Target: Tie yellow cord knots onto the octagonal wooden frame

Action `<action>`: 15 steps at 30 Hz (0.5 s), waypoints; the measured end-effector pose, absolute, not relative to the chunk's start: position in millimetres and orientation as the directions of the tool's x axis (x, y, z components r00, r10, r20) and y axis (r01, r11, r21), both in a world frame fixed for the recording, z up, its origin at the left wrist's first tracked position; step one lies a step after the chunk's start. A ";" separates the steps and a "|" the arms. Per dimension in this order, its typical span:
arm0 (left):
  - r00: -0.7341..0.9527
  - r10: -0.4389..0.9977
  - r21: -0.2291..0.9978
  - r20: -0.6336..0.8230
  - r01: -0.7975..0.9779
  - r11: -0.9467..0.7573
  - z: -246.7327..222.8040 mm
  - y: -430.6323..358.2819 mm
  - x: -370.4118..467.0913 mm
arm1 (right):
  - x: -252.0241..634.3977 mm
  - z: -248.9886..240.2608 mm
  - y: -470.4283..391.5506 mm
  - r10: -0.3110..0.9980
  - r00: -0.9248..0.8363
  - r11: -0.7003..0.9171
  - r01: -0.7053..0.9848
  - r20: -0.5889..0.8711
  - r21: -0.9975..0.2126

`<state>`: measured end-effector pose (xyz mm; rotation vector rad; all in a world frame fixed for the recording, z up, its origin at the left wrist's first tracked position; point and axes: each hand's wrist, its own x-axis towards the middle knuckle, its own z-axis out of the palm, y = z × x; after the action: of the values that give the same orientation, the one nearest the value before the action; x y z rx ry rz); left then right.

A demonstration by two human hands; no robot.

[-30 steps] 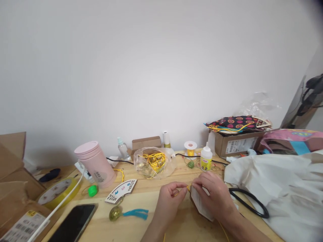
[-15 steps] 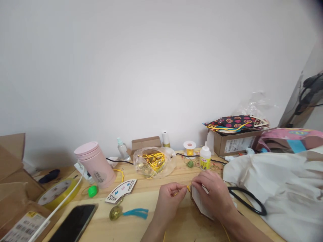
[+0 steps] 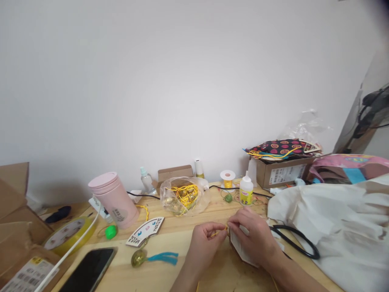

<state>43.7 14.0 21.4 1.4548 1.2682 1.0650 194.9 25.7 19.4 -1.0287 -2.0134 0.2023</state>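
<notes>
My left hand (image 3: 208, 241) pinches a thin yellow cord (image 3: 216, 232) between thumb and fingers. Just to its right, my right hand (image 3: 253, 235) grips the top of a flat white piece with a dark brown edge (image 3: 243, 252), partly hidden under the palm. The cord runs to the corner of this piece, where the fingertips of both hands nearly meet. A white fan-shaped piece (image 3: 146, 232) with cut-outs lies farther left, joined to a gold ball (image 3: 138, 258) with a blue tassel (image 3: 164, 257).
Behind my hands are a glue bottle (image 3: 246, 190), a yellow cord spool (image 3: 227, 179) and a plastic bag of cords (image 3: 185, 194). A pink cup (image 3: 114, 198) and phone (image 3: 88, 271) are left; white cloth (image 3: 340, 219) and a black loop (image 3: 296, 239) are right.
My left hand's fingers have shifted slightly right, closer to the right hand's fingertips. The right hand has moved slightly left and down, still on the white piece.
</notes>
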 end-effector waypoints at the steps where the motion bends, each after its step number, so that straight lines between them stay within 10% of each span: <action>1: 0.104 0.993 0.972 0.048 0.225 -0.071 22.1 14.0 44.0 | 194.8 19.4 25.2 0.730 -0.315 0.649 0.597 0.606 -0.472; 15: 0.106 0.994 0.970 0.007 0.242 -0.032 17.4 15.4 44.0 | 197.1 20.8 27.0 0.745 -0.305 0.624 0.633 0.594 -0.458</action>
<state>44.0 15.4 17.4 1.4501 1.2974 1.0185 197.1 27.0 20.8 -1.0799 -2.0306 0.1741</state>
